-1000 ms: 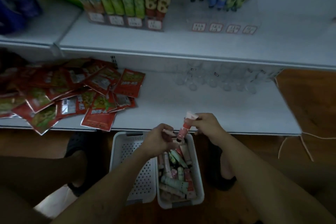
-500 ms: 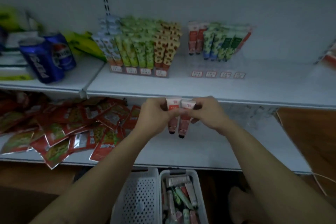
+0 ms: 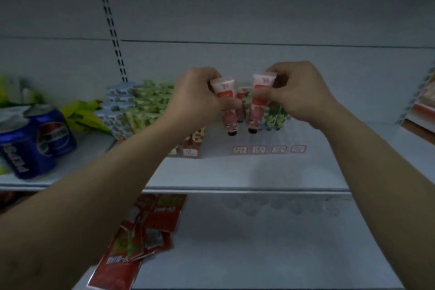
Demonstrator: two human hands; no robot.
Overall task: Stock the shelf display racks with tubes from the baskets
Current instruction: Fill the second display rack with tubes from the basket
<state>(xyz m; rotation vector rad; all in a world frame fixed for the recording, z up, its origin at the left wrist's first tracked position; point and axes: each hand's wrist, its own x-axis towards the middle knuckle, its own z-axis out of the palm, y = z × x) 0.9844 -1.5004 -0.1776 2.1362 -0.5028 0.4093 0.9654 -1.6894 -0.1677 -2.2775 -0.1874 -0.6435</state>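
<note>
My left hand (image 3: pixel 195 99) grips a pink and white tube (image 3: pixel 227 107) cap down. My right hand (image 3: pixel 299 94) pinches a second tube of the same kind (image 3: pixel 259 103), also cap down. Both tubes hang just above the clear display rack (image 3: pixel 268 141) on the middle shelf, in front of a red tube and several green tubes (image 3: pixel 275 115) standing in it. The baskets are out of view.
A second rack of green and patterned tubes (image 3: pixel 138 110) stands left of my hands. Blue soda cans (image 3: pixel 35 143) sit on the far left shelf. Red snack packets (image 3: pixel 141 238) lie on the lower shelf (image 3: pixel 270 242). Price tags (image 3: pixel 268 149) line the rack front.
Both hands rose from the basket to the middle shelf, each with a tube. The two tubes, held together half a second ago, are now apart. The view tilted up and the baskets left the frame.
</note>
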